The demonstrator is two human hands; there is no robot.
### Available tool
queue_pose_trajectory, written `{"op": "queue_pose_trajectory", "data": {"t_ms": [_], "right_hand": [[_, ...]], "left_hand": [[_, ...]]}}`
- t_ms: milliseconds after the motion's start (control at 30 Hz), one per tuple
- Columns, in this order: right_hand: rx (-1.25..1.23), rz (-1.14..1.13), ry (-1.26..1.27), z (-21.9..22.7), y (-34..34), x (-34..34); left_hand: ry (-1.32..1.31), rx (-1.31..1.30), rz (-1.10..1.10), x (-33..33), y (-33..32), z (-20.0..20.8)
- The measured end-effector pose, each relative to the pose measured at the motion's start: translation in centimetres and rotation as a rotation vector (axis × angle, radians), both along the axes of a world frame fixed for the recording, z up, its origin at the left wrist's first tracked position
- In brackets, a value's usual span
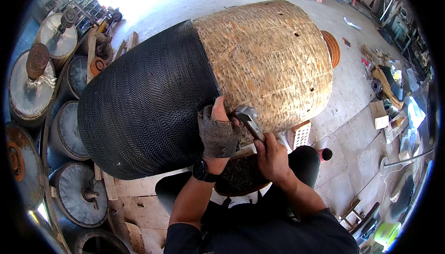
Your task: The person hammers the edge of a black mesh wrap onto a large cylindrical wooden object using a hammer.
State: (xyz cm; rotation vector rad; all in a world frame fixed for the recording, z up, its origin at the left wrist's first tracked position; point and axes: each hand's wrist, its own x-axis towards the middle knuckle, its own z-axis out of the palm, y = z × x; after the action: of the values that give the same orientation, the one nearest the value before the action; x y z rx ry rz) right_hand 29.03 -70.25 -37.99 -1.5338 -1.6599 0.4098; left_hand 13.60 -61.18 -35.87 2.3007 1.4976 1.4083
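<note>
A large drum lies in front of me. Its right part is bare pitted wood (264,59), and ridged black sheeting (143,92) covers its left part. My left hand (216,136), in a grey fingerless glove, rests at the lower edge where sheeting meets wood. Its thumb points up and its other fingers curl in, but what they pinch is hidden. My right hand (274,160) grips a hammer (251,125) by the handle, its head close to my left fingertips. Between my knees sits a round container (241,192) full of small dark pieces, too small to name.
Several metal-ended drums (83,194) stack along the left. A perforated block (301,134) sits under the drum's right side, near a red-and-black cylindrical object (325,154). Scattered parts, a cardboard box (379,114) and plastic wrapping (414,115) litter the right side.
</note>
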Motion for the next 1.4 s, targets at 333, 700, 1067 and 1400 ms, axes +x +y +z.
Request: {"op": "queue_pose_trajectory", "data": {"t_ms": [333,700,1067,1400], "right_hand": [[-0.010,-0.022,-0.001,1.0,-0.1,0.0],[0.183,-0.022,-0.041,0.5,-0.3,0.0],[-0.129,-0.040,-0.157,-1.8,1.1,-0.7],[0.343,0.028,-0.053,-1.8,0.6,0.1]], "left_hand": [[0.042,-0.149,0.059,0.6,-0.2,0.0],[0.162,0.095,-0.112,-1.2,-6.9,-6.0],[0.340,-0.360,-0.416,0.0,-11.9,-13.7],[0.409,-0.240,-0.374,0.6,-12.1,-12.9]]}}
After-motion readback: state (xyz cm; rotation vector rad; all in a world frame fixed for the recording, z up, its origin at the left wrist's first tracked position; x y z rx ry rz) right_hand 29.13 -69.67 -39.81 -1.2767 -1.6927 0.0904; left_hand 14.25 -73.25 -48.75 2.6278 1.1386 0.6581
